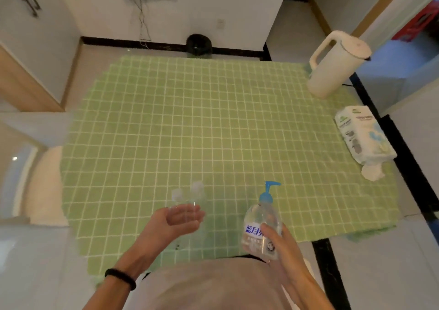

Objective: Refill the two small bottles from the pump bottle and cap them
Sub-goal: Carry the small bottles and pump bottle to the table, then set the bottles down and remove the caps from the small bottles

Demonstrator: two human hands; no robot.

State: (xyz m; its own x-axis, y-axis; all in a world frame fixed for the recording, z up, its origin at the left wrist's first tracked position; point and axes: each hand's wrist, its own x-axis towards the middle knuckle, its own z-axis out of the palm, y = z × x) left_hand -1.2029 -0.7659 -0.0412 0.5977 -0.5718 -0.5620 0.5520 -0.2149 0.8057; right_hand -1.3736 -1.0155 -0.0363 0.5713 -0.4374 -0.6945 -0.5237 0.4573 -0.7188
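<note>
Gripping the pump bottle (260,224), clear with a blue pump, in the right hand (282,250), fingers (268,232) curled round its label, at the near edge of the green checked surface (213,119). Holding the left hand (175,222) loose and uncurled by the two small bottles (198,188), white-topped, left of the pump bottle; contact too blurred to judge. Far right: kettle (332,67), tissue pack (363,136).

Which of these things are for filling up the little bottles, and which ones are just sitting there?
For the job:
- pump bottle, gripped by the right hand
- small bottles, standing side by side just beyond the left hand

Just lying about:
- white jug at the far right corner
- tissue pack at the right edge
- black bin on the floor beyond the table
</note>
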